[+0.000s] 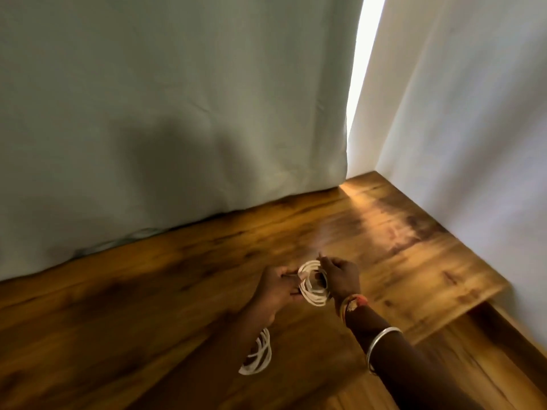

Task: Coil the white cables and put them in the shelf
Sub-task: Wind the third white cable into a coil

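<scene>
both hands meet above a wooden surface (148,306), with a coil (309,295) of white cable held between them. the left hand (273,287) grips the coil's left side, its fingers curled in toward the loops. the right hand (340,279) has its grip clenched on the right side, fingers passing through the ring of loops and the thumb pinching near the top. the picture is blurred here, so the exact finger placement is hard to read.

a second coil (257,355) of white cable lies on the surface nearer the person, partly hidden under the left forearm and well apart from the held one.

the right wrist wears a thread band (353,303), and a silver bangle (381,341) sits further up the forearm. a pale curtain (177,113) hangs behind the surface and touches its far edge. another curtain (458,143) hangs on the right, with a bright gap (361,84) of light between them. a lower wooden level (488,350) shows beyond the surface's right edge.
</scene>
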